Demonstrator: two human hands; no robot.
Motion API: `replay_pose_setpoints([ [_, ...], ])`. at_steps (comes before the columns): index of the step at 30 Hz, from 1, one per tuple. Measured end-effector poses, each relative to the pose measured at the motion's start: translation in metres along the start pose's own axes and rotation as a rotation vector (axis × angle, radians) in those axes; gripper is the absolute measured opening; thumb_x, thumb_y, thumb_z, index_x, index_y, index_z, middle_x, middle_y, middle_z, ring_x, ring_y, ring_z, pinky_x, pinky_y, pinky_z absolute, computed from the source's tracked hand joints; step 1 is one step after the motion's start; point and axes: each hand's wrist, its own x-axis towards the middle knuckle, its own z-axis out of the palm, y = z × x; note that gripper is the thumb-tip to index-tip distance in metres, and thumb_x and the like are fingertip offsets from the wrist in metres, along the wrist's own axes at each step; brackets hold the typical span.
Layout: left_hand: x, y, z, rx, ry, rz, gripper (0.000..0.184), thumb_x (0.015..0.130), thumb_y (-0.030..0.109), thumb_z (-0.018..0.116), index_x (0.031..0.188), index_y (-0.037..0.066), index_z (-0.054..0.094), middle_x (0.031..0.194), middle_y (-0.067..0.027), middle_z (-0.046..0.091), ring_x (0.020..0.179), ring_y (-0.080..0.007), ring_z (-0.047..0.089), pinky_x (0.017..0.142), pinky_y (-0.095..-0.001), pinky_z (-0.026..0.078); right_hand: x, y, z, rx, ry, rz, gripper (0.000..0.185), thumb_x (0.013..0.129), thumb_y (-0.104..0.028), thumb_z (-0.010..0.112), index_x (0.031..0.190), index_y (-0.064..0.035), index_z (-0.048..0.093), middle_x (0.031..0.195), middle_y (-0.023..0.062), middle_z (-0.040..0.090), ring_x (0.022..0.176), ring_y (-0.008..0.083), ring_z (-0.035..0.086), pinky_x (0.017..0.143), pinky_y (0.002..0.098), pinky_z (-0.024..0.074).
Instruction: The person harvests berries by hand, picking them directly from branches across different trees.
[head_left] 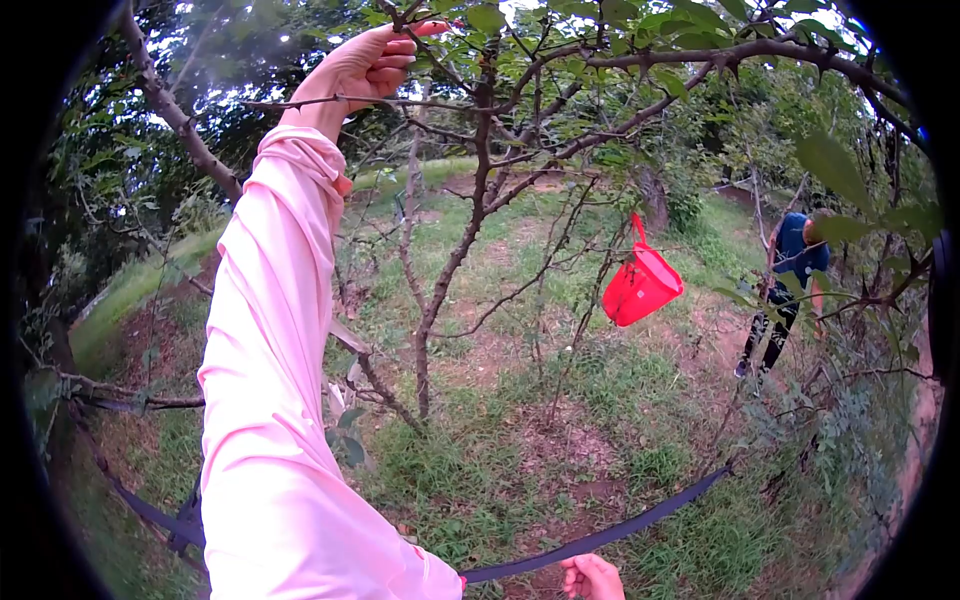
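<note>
My left hand point(368, 68), at the end of a raised pink sleeve point(275, 330), reaches up among the leaves of a thorny tree point(483, 150). Its index finger stretches right along the twigs, beside a tiny red spot. The other fingers are curled in, and whatever they grip is too small or hidden to tell. A thin thorny branch point(300, 103) crosses in front of the wrist. Low at the bottom edge is my right hand point(592, 578), partly cut off, with fingers curled together. Just above it passes a dark strap point(620, 528).
A red bucket point(643, 288) hangs tilted among the branches, right of the trunk. Farther back on the right, a person point(795, 265) in dark clothes bends down. Thorny branches point(760, 50) spread overhead. Grass and bare soil point(565, 445) cover the slope.
</note>
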Motion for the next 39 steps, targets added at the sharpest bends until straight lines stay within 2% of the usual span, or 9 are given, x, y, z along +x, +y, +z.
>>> replay_pose_setpoints([
  [3,0.005,-0.002,0.002,0.151,0.115,0.053,0.042,0.095,0.024,0.063,0.129,0.001,0.055,0.069,0.0058,0.041,0.051,-0.0014,0.028,0.039,-0.017,0.021,0.001,0.002,-0.002,0.016,-0.006,-0.016,0.026,0.099,-0.03,0.053,0.101,-0.0077,0.065,0.071,-0.0023,0.058,0.054,0.0063,0.054,0.045,0.0183,0.0401],
  [6,0.002,-0.003,0.006,0.22,-0.011,0.125,0.038,0.094,0.024,0.065,0.123,0.0,0.059,0.071,0.0038,0.046,0.051,-0.0014,0.028,0.04,-0.0167,0.021,0.003,0.005,-0.003,0.033,0.008,-0.011,0.025,0.099,-0.029,0.052,0.101,-0.0069,0.065,0.071,-0.0018,0.058,0.056,0.0065,0.055,0.046,0.0187,0.041],
  [10,0.006,-0.004,0.006,0.167,-0.077,0.112,0.034,0.096,0.026,0.061,0.121,0.002,0.058,0.078,0.0024,0.052,0.051,-0.0022,0.03,0.042,-0.0165,0.023,0.006,0.005,-0.005,0.055,0.007,-0.003,0.025,0.099,-0.027,0.052,0.101,-0.0058,0.065,0.071,-0.0011,0.058,0.057,0.0068,0.055,0.047,0.019,0.042],
  [13,-0.001,-0.005,0.017,0.216,0.043,0.15,0.036,0.098,0.028,0.057,0.123,0.002,0.055,0.081,0.0028,0.053,0.052,-0.0023,0.031,0.043,-0.0163,0.024,0.007,0.006,-0.007,0.07,0.002,-0.013,0.024,0.099,-0.026,0.052,0.101,-0.0054,0.064,0.071,-0.0009,0.058,0.058,0.0072,0.055,0.047,0.0192,0.042],
  [19,0.016,0.001,-0.01,0.09,-0.442,-0.017,0.035,0.102,0.025,0.049,0.127,0.0,0.048,0.08,0.0036,0.051,0.053,-0.0012,0.031,0.043,-0.0144,0.024,0.012,0.007,-0.01,0.088,0.005,-0.029,0.023,0.098,-0.025,0.053,0.101,-0.0053,0.065,0.071,-0.0005,0.057,0.057,0.0078,0.055,0.046,0.0196,0.0418],
  [22,0.001,-0.003,0.006,0.16,-0.257,0.064,0.035,0.103,0.022,0.047,0.128,-0.002,0.046,0.078,0.0043,0.049,0.053,-0.001,0.03,0.042,-0.0144,0.025,0.012,0.004,-0.011,0.082,0.009,-0.025,0.023,0.098,-0.025,0.053,0.1,-0.0052,0.065,0.07,-0.0003,0.057,0.057,0.0081,0.055,0.046,0.0197,0.0421],
  [29,0.002,-0.005,-0.004,0.234,-0.202,0.054,0.031,0.102,0.019,0.049,0.123,-0.003,0.054,0.077,0.0054,0.046,0.055,-0.0007,0.031,0.044,-0.0155,0.025,0.012,0.004,-0.011,0.107,0.012,-0.031,0.023,0.098,-0.025,0.054,0.1,-0.005,0.065,0.071,-0.0002,0.057,0.058,0.0086,0.056,0.048,0.0202,0.0437],
  [32,-0.004,-0.013,0.003,0.286,-0.212,0.194,0.033,0.099,0.015,0.054,0.127,-0.003,0.056,0.065,0.009,0.033,0.052,-0.0002,0.029,0.042,-0.0166,0.021,0.013,0.005,-0.012,0.12,0.0,-0.032,0.022,0.098,-0.025,0.054,0.101,-0.005,0.064,0.071,-0.0001,0.057,0.058,0.0086,0.056,0.048,0.0205,0.0441],
  [39,-0.02,-0.015,0.015,0.432,-0.072,0.173,0.034,0.102,0.016,0.045,0.133,0.006,0.055,0.064,0.01,0.029,0.05,-0.0014,0.025,0.044,-0.0192,0.018,0.012,0.004,-0.01,0.145,-0.006,-0.032,0.022,0.098,-0.024,0.054,0.101,-0.0045,0.064,0.07,0.0001,0.057,0.058,0.0087,0.055,0.048,0.0207,0.0441],
])
